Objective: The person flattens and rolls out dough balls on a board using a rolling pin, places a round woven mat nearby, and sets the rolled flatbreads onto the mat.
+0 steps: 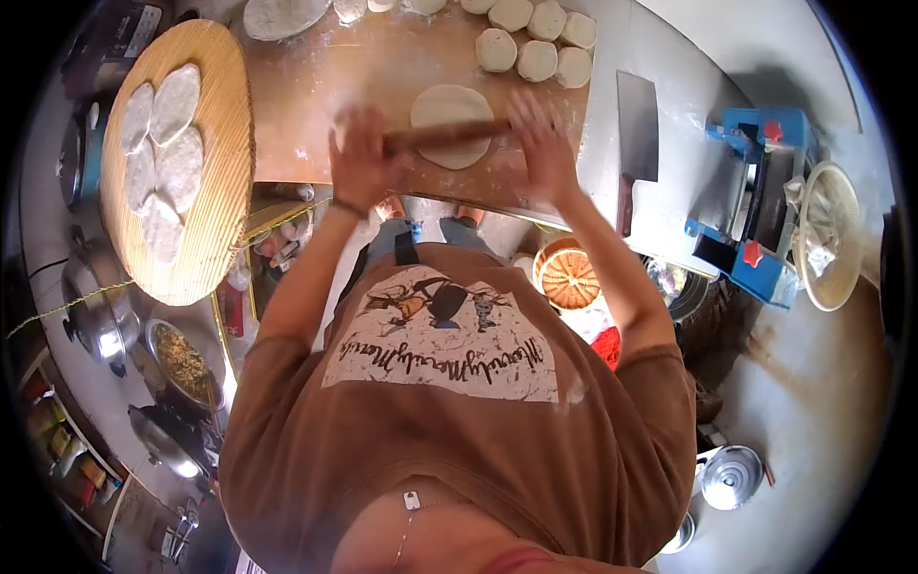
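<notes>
A wooden rolling pin (405, 141), smeared by motion, lies across a round flat dough sheet (451, 103) on the floured wooden board (316, 105). At the pin's left end is my left hand (366, 155), its fingers pointing forward and partly blurred. My right hand (543, 143) holds the other end, fingers also forward and somewhat spread. Both palms hide the pin's ends. Several thick dough rounds (537, 59) sit together at the board's back right. More flattened dough pieces (277, 14) lie along its far edge.
To the left, a round slatted tray (225, 210) bears several flat dough pieces (177, 103). A cleaver (637, 124) lies right of the board, then a blue clamped machine (765, 191) and a pale basket (830, 239). A bowl of chopped filling (182, 364) stands lower left.
</notes>
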